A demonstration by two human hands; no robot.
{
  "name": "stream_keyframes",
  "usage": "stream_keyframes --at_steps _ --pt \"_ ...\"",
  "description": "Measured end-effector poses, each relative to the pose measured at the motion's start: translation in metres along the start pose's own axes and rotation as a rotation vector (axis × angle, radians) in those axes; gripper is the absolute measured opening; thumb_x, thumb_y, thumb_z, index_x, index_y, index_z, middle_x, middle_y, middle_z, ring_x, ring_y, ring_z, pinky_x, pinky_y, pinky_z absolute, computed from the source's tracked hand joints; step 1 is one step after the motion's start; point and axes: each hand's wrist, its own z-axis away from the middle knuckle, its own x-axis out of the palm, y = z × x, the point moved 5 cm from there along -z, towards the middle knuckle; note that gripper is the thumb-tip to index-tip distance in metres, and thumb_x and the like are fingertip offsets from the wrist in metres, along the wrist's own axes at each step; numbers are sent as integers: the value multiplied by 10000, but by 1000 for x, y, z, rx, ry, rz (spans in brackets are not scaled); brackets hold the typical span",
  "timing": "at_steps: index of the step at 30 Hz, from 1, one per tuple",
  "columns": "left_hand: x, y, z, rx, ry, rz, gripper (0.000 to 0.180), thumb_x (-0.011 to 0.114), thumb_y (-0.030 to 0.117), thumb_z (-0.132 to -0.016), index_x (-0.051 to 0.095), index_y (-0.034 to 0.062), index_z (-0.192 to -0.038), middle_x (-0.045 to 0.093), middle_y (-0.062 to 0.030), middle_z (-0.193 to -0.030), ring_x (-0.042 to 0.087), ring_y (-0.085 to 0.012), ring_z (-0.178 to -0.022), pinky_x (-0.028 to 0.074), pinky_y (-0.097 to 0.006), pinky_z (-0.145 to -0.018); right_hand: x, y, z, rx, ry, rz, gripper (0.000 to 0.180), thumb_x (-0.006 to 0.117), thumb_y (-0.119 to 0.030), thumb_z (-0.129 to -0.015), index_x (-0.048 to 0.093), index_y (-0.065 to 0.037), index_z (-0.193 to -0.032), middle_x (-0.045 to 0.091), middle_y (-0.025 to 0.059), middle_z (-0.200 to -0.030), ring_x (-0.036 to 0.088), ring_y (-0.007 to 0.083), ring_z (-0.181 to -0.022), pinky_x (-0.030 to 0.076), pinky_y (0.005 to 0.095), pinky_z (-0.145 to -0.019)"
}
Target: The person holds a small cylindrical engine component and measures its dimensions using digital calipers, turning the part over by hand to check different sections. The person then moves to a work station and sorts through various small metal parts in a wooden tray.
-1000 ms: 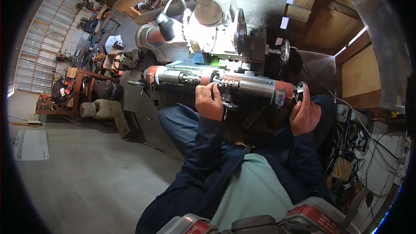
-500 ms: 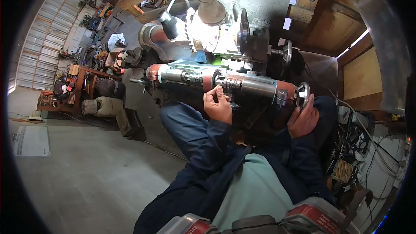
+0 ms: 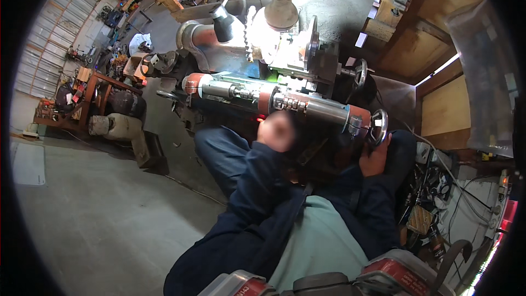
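Note:
My left hand point(image 3: 276, 133) is just below the red collar point(image 3: 267, 98) in the middle of a long metal spindle assembly. Blur hides its fingers, so I cannot make out what they hold. At the assembly's right end, my right hand point(image 3: 375, 159) grips the lower rim of a shiny handwheel point(image 3: 378, 127), its fingers partly behind it. Between the collar and a steel cylinder point(image 3: 326, 111) lies a shaft with several ring-like lobes point(image 3: 292, 102). A second steel cylinder point(image 3: 219, 88) runs toward the red left end piece point(image 3: 193, 84).
Behind the assembly stands a brightly lit machine with a grey lamp point(image 3: 281, 10) and another handwheel point(image 3: 360, 73). A gas cylinder point(image 3: 121, 126) lies at the left by a rusty frame point(image 3: 90, 101). Tools and cables crowd the right, near a wooden panel point(image 3: 446, 104).
My left hand has dropped slightly away from the lobed shaft and is blurred. My right hand has shifted from the handwheel's right side to its lower rim. The view has tilted a little.

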Motion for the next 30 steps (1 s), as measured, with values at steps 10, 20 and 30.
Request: stream_keyframes --at_steps 10,20,30 --pt "15 -78 27 258 -19 -1141 156 429 135 -1062 510 2 -1052 697 -170 -902 702 -293 -921 557 -374 -860 34 -139 54 462 -600 -1109 275 482 -222 -1051 558 -21 -1222 622 109 -1022 615 177 -899 513 340 -805" --pt "54 1 85 1217 147 -1828 255 562 226 -1050 619 -18 -1098 710 -113 -1017 636 -138 -861 519 -271 -771 -125 -47 9 392 275 -373 144 501 -137 -1032 511 -9 -1096 577 89 -811 553 121 -718 471 301 -659" --pt "95 34 48 1838 500 -2150 177 725 180 -916 731 21 -993 700 -142 -943 679 -285 -881 538 -382 -811 -161 381 156 980 125 672 317 673 -74 -830 684 9 -1136 710 231 -941 695 405 -915 548 477 -835"
